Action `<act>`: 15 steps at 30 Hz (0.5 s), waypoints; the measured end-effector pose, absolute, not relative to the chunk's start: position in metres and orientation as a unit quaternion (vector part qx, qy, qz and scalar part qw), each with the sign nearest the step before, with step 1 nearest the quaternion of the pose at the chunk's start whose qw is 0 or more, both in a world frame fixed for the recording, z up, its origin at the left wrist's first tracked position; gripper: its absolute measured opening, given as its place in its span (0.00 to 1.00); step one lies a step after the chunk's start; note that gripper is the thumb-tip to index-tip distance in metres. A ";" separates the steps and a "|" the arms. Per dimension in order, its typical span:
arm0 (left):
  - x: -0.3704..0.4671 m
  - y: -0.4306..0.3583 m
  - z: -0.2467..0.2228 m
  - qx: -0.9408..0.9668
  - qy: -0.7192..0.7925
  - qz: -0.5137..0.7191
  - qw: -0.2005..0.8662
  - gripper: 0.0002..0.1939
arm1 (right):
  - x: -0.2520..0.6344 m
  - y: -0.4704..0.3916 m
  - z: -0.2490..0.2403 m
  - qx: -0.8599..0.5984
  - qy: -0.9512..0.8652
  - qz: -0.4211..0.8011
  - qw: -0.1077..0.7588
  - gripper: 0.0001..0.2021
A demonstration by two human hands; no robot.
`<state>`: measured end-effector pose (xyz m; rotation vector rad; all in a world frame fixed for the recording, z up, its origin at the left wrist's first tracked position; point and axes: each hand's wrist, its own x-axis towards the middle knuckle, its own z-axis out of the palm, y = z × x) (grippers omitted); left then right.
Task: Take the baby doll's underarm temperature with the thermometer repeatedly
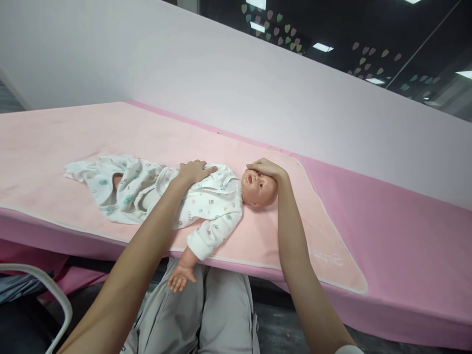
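Note:
A baby doll (257, 192) lies on its back on the pink pad (280, 236), its head to the right. It wears a white printed baby outfit (210, 206), and the loose legs spread to the left. My left hand (195, 172) rests flat on the doll's belly, fingers stretched out and not gripping. Across the doll's forehead and the top of its head lies my right hand (266, 167), open, its fingers laid along the far side. One doll arm (186, 268) hangs over the near edge toward my knees; the other arm is hidden.
The pad covers a pink table (405, 246) that runs along a white wall (184, 83). Above it is a dark window (313, 29) with heart stickers. A chair with a white armrest (55, 290) stands at lower left. My legs (224, 309) are under the near edge.

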<state>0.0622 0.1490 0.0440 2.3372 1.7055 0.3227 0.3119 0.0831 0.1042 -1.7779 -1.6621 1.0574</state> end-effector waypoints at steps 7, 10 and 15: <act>0.062 0.149 0.043 0.799 0.579 0.114 0.115 0.35 | 0.313 0.086 0.102 -0.631 -0.630 0.392 0.228 0.16; 0.061 0.151 0.042 0.800 0.578 0.115 0.112 0.36 | 0.313 0.086 0.103 -0.628 -0.636 0.377 0.243 0.13; 0.061 0.153 0.040 0.798 0.581 0.112 0.111 0.37 | 0.313 0.087 0.103 -0.604 -0.659 0.363 0.262 0.09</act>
